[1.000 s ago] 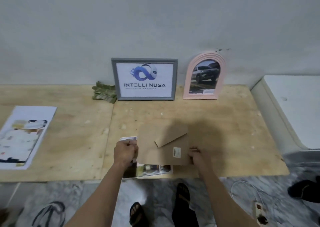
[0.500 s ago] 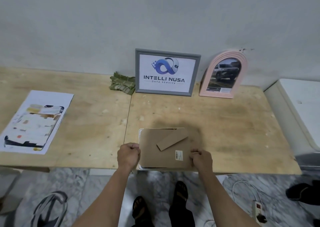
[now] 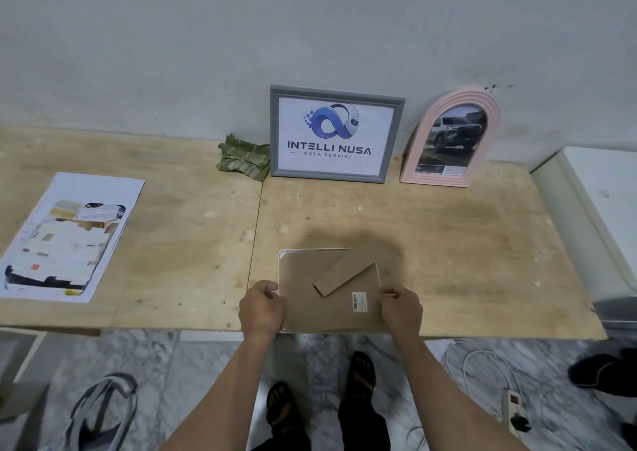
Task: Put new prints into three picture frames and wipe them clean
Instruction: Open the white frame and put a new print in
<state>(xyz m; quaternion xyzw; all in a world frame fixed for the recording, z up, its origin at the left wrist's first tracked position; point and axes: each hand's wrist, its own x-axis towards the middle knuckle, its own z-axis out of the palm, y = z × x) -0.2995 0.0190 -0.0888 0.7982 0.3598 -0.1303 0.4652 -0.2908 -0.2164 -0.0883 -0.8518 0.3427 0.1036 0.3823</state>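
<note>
Both my hands grip the white picture frame (image 3: 281, 271) lying face down at the plywood table's (image 3: 448, 244) near edge, brown cardboard backing (image 3: 310, 299) up: left hand (image 3: 261, 307) curled on its left side, right hand (image 3: 401, 307) on its right. Against the wall stand a grey rectangular frame (image 3: 336, 133) and a pink arched frame (image 3: 450, 137), a green cloth (image 3: 243, 157) beside them.

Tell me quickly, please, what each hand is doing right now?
Left hand: grips the left edge of the face-down white frame.
Right hand: pinches the right edge of its cardboard backing.
</note>
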